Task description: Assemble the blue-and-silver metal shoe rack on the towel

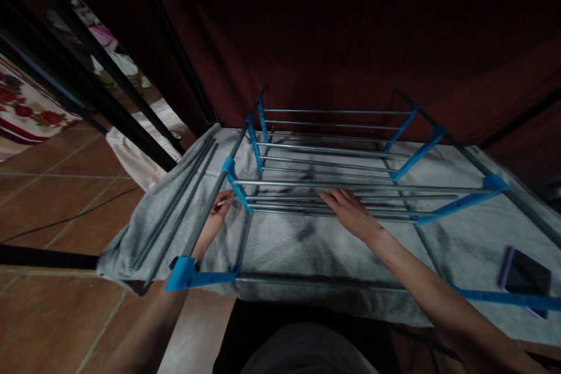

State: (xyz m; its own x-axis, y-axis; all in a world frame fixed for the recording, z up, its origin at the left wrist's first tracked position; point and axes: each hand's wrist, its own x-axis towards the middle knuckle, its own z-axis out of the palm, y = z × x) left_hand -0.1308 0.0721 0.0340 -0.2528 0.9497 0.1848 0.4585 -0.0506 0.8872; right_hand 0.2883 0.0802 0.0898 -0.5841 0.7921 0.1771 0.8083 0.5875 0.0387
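Note:
A rack of grey metal tubes with blue plastic brackets stands on a grey cloth. My right hand (349,210) is closed around a thin metal rod (421,197) in the front tier, its fingertips partly hidden. That rod's right end lies apart from the blue bracket on the right (460,205); its left end reaches the left blue bracket (239,188). Just outside this left bracket, my left hand (217,210) has its fingers pinched together around something too small to make out. A long side tube (208,210) passes over the left wrist.
Several loose tubes (177,210) lie on the grey cloth (289,251) at left. A phone (526,274) rests at the right, partly behind a blue bracket. Dark frame bars (109,76) stand at left above a tiled floor (56,210). A dark red panel (328,47) rises behind.

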